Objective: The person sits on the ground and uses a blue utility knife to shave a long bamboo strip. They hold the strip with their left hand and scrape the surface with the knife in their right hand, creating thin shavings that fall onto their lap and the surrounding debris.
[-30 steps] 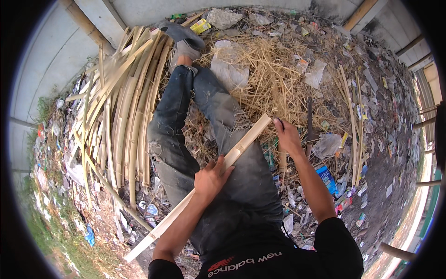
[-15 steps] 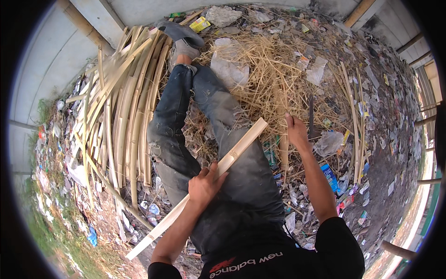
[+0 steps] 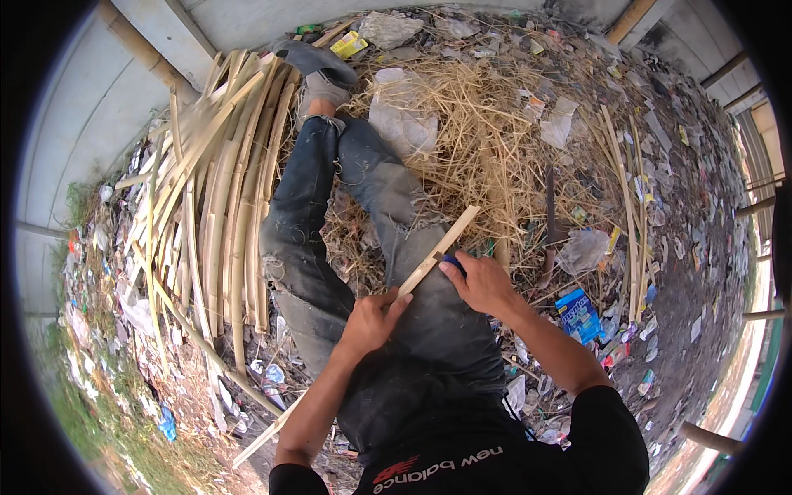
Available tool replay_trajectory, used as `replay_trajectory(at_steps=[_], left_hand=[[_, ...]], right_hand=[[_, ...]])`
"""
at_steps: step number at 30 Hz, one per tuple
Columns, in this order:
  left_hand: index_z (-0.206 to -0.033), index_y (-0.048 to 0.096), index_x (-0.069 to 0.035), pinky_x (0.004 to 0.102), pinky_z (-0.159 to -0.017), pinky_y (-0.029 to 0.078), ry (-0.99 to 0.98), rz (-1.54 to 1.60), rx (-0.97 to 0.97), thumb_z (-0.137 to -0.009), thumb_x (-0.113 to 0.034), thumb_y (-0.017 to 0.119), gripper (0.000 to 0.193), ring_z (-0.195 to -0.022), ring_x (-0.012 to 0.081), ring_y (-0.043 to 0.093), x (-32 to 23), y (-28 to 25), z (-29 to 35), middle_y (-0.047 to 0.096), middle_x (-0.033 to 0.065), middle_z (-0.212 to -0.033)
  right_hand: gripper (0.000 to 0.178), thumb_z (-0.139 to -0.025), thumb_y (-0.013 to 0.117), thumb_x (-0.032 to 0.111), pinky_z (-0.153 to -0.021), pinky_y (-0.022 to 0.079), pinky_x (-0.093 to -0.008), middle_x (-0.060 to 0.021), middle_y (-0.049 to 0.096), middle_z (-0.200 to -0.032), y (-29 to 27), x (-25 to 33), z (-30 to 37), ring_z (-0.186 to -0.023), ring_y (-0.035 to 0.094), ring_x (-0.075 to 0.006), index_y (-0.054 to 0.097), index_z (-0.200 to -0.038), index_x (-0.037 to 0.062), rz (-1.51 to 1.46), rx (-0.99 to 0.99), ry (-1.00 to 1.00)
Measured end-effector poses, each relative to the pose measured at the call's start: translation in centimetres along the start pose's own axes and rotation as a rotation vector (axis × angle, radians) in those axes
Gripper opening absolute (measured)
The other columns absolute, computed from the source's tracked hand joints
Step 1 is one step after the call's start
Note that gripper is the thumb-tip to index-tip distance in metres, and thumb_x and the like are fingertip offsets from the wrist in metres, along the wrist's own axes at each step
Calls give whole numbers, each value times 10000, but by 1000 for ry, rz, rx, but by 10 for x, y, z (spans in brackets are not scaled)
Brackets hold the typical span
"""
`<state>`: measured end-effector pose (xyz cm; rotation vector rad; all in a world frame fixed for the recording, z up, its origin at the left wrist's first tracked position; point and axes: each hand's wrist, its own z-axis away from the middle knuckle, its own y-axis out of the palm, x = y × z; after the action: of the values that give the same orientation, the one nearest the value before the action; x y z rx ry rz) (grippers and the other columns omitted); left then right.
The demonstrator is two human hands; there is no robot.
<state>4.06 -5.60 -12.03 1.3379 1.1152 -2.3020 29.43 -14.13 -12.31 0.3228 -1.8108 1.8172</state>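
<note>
A pale split bamboo strip (image 3: 419,279) lies slantwise across my lap, from beside my left forearm up past my right thigh. My left hand (image 3: 373,322) is closed around its middle, thumb on top. My right hand (image 3: 485,285) is closed on a small blue-handled tool (image 3: 450,261), seemingly a knife, which meets the strip near its upper end. Most of the tool is hidden by the fingers and the strip. My legs (image 3: 309,214) in torn, dusty trousers stretch forward under the strip.
A pile of split bamboo (image 3: 235,206) lies left of my legs. Shavings (image 3: 478,124) heap ahead to the right, with a long dark blade (image 3: 550,206) beside them. More thin strips (image 3: 623,198) lie farther right. Litter covers the ground; a pale wall (image 3: 82,124) stands behind.
My right hand has moved left and toward me, from beside the strip onto it. My left hand has shifted slightly up and right. The strip now shows a narrower side.
</note>
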Motion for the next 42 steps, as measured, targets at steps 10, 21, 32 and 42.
replay_trajectory(at_steps=[10, 21, 32, 42], left_hand=[[-1226, 737, 50, 408, -678, 507, 62, 86, -1, -1074, -419, 630, 505, -642, 217, 607, 8, -4, -1, 603, 220, -667], [-899, 743, 90, 395, -624, 508, -159, 156, 189, -1065, -548, 603, 674, -613, 185, 630, 9, -15, -13, 612, 141, -599], [-775, 690, 92, 405, -630, 509, -171, 182, 201, -1056, -592, 592, 746, -607, 207, 624, 7, -19, -14, 600, 134, -592], [-762, 664, 89, 416, -644, 505, -185, 167, 206, -1063, -572, 589, 730, -615, 196, 596, 6, -18, -8, 597, 139, -600]], right_hand=[[573, -1100, 504, 510, -722, 543, -567, -283, 691, -753, -28, -13, -28, -773, 700, -493, 700, -1103, -28, -98, 129, 87], [558, -1104, 498, 507, -703, 541, -551, -267, 668, -713, -20, -3, -26, -735, 688, -491, 699, -1074, -13, -83, 95, 46], [514, -1109, 502, 484, -713, 542, -561, -255, 711, -813, -8, 17, -14, -804, 705, -487, 660, -1051, -1, 20, 259, -19], [519, -1111, 546, 480, -644, 437, -428, -108, 563, -726, -42, -70, -41, -660, 535, -223, 623, -1078, -33, -372, -212, 261]])
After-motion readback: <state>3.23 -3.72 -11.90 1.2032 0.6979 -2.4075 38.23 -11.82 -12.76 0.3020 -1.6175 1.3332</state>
